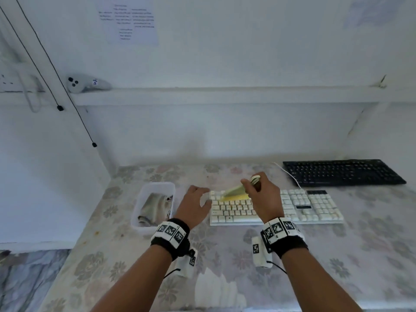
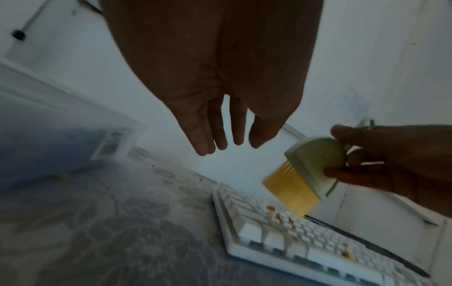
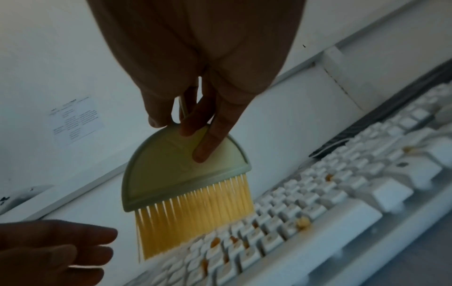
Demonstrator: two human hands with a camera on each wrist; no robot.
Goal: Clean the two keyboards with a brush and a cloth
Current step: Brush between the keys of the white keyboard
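I judge brushing the white keyboard (image 1: 276, 207) is in hand: I'd sweep crumbs (image 3: 303, 222) off its left end. My right hand (image 1: 262, 194) pinches the green, yellow-bristled brush (image 3: 186, 174), bristles at the upper-left keys. My left hand (image 1: 193, 206) hovers released just beside that end.

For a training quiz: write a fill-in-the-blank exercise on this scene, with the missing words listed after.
1. The brush is held by the ____ hand.
2. Its bristles are over the ____ keyboard, not the black keyboard.
3. The cloth lies in a clear plastic ____.
4. The left hand holds ____.

Missing words: right; white; container; nothing
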